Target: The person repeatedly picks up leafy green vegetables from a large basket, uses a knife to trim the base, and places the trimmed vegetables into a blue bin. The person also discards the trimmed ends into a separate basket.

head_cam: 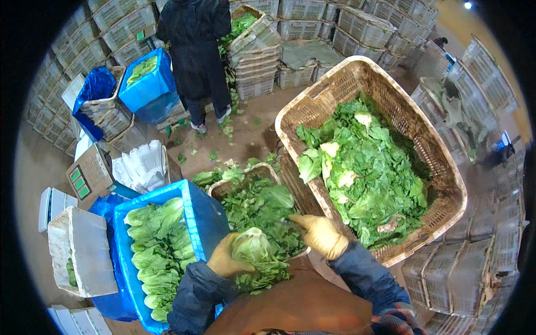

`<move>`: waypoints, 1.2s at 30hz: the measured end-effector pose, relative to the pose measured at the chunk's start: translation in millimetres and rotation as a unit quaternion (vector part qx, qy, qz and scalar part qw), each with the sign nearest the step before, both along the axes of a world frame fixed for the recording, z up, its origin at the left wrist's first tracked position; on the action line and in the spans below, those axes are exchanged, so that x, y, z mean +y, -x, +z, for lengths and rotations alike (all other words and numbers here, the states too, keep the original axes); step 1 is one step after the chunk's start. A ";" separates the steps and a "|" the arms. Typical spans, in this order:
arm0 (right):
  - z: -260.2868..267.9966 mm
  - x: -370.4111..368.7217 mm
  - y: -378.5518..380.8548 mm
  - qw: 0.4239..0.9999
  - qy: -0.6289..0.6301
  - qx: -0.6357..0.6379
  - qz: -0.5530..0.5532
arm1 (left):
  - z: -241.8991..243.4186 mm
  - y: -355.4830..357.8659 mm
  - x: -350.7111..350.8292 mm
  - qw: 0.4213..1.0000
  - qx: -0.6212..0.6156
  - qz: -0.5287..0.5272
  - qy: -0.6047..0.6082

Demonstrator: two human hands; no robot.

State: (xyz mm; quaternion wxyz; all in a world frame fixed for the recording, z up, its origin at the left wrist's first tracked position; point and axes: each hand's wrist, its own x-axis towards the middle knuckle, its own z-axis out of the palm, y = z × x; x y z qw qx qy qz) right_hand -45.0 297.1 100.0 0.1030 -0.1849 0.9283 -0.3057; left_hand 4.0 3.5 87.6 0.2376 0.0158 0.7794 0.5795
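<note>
My left hand [228,258], in a pale yellow glove, grips a head of leafy green lettuce [252,247], its pale base facing up. Just right of it my right hand [321,235], gloved alike, is over the edge of a crate of loose leaves [268,205]; whether its fingers hold a leaf I cannot tell. A blue-lined crate [192,217] at the left holds rows of lettuce heads [157,255]. On the right a large, dirty plastic crate [444,176] stands tilted, heaped with green leaves [372,167].
Another person [197,54] stands at the back beside a blue-lined crate [146,92] and stacked crates [255,67]. Leaves lie scattered on the floor [201,155]. A white foam box [90,251], white bags [140,167] and a cardboard box [90,171] are at the left. Crate stacks [452,276] line the right.
</note>
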 end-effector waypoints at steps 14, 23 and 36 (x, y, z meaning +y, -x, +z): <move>11.7 -12.0 15.3 0.921 0.357 -0.153 -0.004 | 5.6 24.6 -7.8 0.982 0.066 0.039 -0.170; 22.0 -21.3 69.8 0.893 0.290 -0.239 -0.246 | -63.3 65.3 -8.4 0.638 -0.132 -0.051 -0.757; -72.7 3.7 6.4 0.647 0.627 -0.426 -0.078 | -33.0 67.8 49.5 0.961 -0.154 0.152 -0.171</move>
